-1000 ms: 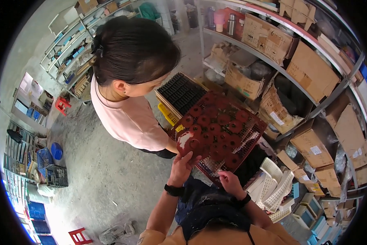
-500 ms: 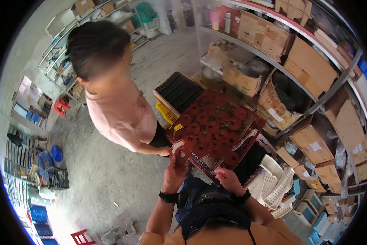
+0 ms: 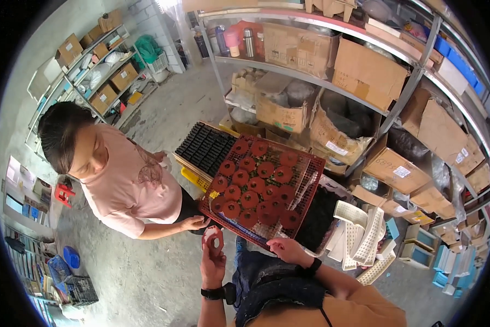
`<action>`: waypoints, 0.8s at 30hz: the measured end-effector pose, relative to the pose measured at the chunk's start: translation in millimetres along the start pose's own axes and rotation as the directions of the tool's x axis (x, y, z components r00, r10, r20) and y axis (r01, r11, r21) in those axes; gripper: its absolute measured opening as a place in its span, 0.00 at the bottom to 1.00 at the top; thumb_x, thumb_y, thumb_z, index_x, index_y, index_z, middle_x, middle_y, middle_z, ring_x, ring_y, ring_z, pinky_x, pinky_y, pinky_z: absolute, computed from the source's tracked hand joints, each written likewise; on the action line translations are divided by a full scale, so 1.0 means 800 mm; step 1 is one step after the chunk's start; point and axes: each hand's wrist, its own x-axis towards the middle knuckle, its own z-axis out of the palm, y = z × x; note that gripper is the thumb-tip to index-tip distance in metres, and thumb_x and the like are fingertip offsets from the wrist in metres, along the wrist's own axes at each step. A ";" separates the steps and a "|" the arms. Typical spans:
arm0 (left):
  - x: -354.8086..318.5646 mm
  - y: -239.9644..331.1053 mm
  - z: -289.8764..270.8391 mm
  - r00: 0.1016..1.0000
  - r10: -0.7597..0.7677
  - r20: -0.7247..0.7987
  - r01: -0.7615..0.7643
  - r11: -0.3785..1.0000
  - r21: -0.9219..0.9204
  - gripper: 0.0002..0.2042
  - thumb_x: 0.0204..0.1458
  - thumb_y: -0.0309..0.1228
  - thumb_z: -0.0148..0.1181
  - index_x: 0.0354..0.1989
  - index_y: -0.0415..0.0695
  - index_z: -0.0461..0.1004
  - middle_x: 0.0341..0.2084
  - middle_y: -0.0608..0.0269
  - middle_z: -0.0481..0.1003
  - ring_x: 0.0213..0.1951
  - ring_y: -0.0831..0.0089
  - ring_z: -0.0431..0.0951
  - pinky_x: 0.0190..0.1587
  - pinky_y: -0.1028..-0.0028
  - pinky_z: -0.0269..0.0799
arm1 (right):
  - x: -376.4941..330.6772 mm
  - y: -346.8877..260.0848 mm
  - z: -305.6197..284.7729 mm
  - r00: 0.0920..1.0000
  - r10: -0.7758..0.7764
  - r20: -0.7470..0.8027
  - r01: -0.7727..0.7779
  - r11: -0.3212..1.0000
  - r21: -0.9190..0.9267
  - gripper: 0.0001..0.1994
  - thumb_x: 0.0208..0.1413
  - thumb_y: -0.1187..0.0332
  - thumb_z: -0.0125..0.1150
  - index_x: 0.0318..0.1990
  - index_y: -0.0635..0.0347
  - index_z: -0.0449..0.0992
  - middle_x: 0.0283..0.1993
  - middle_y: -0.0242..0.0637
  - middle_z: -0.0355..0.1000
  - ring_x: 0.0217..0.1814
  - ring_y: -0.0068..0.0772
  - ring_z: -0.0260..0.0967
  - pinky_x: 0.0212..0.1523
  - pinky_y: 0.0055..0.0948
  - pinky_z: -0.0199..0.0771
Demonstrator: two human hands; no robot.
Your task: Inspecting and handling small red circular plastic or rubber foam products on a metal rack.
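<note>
My left hand (image 3: 213,269) grips a red-brown ring-shaped piece (image 3: 214,235) with a wavy edge, held upright with its centre hole showing. My right hand (image 3: 288,250) has its fingers curled together at the near edge of a red mesh tray (image 3: 317,177); whatever lies between them, if anything, is too small to make out. Several red-brown discs (image 3: 250,199) with centre holes lie over the tray. Beyond its far left corner is a shallow box of small black pieces (image 3: 205,148) in rows.
At the left stands a co-worker (image 3: 130,180) in a pink shirt, a hand close to the tray. A yellow crate (image 3: 193,177) sits under the box. Shelves with cardboard boxes (image 3: 371,71) run along the right. White perforated baskets (image 3: 359,234) are piled right of the tray.
The view has swung, so the tray appears further left. The ring in my left hand was blurred and now shows its hole. The co-worker's head and body appear lower and further left.
</note>
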 end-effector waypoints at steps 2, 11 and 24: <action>-0.003 0.004 0.004 1.000 0.004 -0.027 -0.002 0.998 0.057 0.15 0.64 0.45 0.50 0.52 0.51 0.71 0.39 0.67 0.77 0.31 0.76 0.72 0.34 0.74 0.69 | 0.001 0.002 0.002 1.000 0.004 0.006 -0.004 1.000 -0.021 0.13 0.63 0.64 0.52 0.49 0.59 0.77 0.34 0.36 0.78 0.34 0.26 0.75 0.37 0.26 0.73; -0.016 0.003 0.012 0.993 0.100 0.059 -0.104 0.992 0.070 0.16 0.63 0.38 0.53 0.54 0.43 0.69 0.43 0.64 0.77 0.39 0.72 0.77 0.37 0.71 0.73 | 0.002 -0.009 0.001 0.999 0.015 0.046 -0.019 0.996 0.084 0.14 0.62 0.64 0.52 0.48 0.61 0.77 0.37 0.45 0.78 0.37 0.39 0.77 0.38 0.35 0.74; 0.002 0.031 0.027 0.982 0.190 0.009 -0.190 0.982 -0.009 0.20 0.64 0.48 0.50 0.52 0.44 0.70 0.34 0.62 0.77 0.34 0.69 0.77 0.36 0.71 0.73 | -0.001 0.022 -0.005 0.998 -0.002 0.069 0.002 1.000 -0.006 0.14 0.60 0.64 0.55 0.48 0.61 0.77 0.36 0.41 0.78 0.36 0.31 0.76 0.37 0.30 0.74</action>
